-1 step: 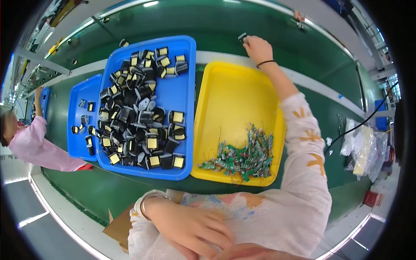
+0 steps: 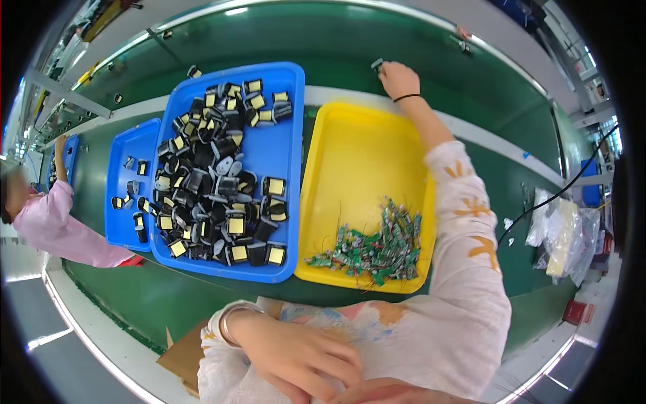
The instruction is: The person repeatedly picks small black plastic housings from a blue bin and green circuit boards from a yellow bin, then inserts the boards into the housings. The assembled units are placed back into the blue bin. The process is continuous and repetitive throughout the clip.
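Note:
My right hand [image 2: 401, 80] is stretched out over the green surface beyond the yellow tray [image 2: 363, 145]. Its fingertips pinch a small black and grey plastic part [image 2: 377, 65], partly hidden by the fingers. My left hand [image 2: 299, 357] lies against my shirt at the lower edge, empty, fingers loosely apart. Green circuit boards [image 2: 380, 246] with thin wires are heaped in the near part of the yellow tray. Left of it, a large blue tray [image 2: 269, 151] carries a pile of black housings [image 2: 202, 182] with grey ends and pale yellow pads.
A smaller blue tray [image 2: 124, 222] with several similar parts stands farther left. Beyond it a co-worker in a pink sleeve [image 2: 64, 209] reaches over another blue tray. Clear plastic bags [image 2: 565, 232] lie at the right, near a black cable [image 2: 572, 182]. A cardboard box [image 2: 185, 360] sits lower left.
The view has shifted slightly, so the trays appear a little lower. My right hand still pinches the part in nearly the same spot, and my left hand stays at my shirt.

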The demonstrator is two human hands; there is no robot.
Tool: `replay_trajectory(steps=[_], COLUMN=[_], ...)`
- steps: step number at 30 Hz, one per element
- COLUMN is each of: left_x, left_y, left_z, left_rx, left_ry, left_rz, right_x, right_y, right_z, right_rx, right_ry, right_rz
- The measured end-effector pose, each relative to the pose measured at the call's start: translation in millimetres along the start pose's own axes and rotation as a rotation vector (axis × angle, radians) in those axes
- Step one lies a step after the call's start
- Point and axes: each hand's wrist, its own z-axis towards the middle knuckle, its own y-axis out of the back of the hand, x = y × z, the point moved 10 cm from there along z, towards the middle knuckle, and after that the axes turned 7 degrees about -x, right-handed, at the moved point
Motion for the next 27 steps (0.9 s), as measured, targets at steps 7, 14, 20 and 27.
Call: replay_trajectory(steps=[7, 14, 20, 27], left_x=[-14, 69, 179, 197], left_y=[-14, 86, 143, 28], left_z=[14, 47, 48, 21], left_rx=[-0.046, -0.625, -0.966, -0.639], left_ry=[0.074, 0.288, 0.395, 0.507], left_rz=[0.243, 0.851, 0.317, 0.038], right_x=[-8, -153, -41, -98], right_y=[-20, -19, 21, -15], right_z=[22, 26, -14, -98], right_rx=[0.244, -0.319, -0.288, -0.359], right_ry=[-0.378, -0.942, -1.121, -1.419], right_rz=[0.258, 0.828, 1.574, 1.698])
